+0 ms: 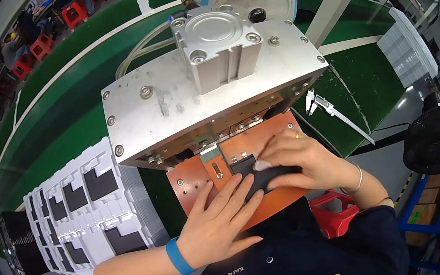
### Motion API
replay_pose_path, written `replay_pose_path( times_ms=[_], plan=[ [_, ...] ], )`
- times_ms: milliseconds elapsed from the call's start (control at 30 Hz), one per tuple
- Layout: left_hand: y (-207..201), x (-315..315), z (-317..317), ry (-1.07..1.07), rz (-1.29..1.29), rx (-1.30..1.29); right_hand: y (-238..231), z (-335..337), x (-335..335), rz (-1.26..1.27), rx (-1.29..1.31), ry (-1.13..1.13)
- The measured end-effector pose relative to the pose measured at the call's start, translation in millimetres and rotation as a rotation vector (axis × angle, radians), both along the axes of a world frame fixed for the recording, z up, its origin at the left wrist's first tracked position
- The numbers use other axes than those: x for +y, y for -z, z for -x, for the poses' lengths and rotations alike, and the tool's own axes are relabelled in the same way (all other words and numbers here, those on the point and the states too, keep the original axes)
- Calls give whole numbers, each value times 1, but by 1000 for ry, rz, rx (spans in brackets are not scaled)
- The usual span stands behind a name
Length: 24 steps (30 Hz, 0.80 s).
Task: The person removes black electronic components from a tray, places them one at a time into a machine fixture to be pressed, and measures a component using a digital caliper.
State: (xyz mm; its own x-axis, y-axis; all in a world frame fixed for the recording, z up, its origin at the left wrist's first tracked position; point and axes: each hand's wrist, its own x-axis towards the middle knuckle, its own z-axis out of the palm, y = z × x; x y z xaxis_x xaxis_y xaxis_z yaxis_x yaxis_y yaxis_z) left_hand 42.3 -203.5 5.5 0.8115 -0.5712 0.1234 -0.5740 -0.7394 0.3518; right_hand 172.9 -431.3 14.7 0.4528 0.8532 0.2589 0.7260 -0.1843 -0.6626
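Note:
A black flat piece [274,174] lies on the orange fixture plate [279,125] under the metal press [212,77]. My left hand [217,224] is stretched out, its fingers spread over the orange plate and its fingertips resting on the left part of the black piece. From the right, my right hand [303,160] grips the black piece, thumb at its near edge and fingers on the far side. Something small and white, perhaps a finger cover, shows at a fingertip of that hand. The piece's right end is hidden under the right hand.
At the left stand stacked white trays [88,210] holding black cut-out pieces. A caliper [337,116] lies on the green bench at right, near a black fan [435,137]. A red stool [333,213] is close on my right. Clear hoses run behind the press.

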Motion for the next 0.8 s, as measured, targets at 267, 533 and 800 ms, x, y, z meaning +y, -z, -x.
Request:
replay_pose_path(
  times_ms=[267, 533, 800],
  plan=[
    [4, 1, -1, 9, 33, 17, 11, 3, 28, 78, -506, 131],
    [5, 1, -2, 19, -27, 14, 10, 6, 34, 154, -645, 195],
    [6, 1, -1, 10, -19, 11, 16, 1, 26, -73, -487, 119]
  ],
)
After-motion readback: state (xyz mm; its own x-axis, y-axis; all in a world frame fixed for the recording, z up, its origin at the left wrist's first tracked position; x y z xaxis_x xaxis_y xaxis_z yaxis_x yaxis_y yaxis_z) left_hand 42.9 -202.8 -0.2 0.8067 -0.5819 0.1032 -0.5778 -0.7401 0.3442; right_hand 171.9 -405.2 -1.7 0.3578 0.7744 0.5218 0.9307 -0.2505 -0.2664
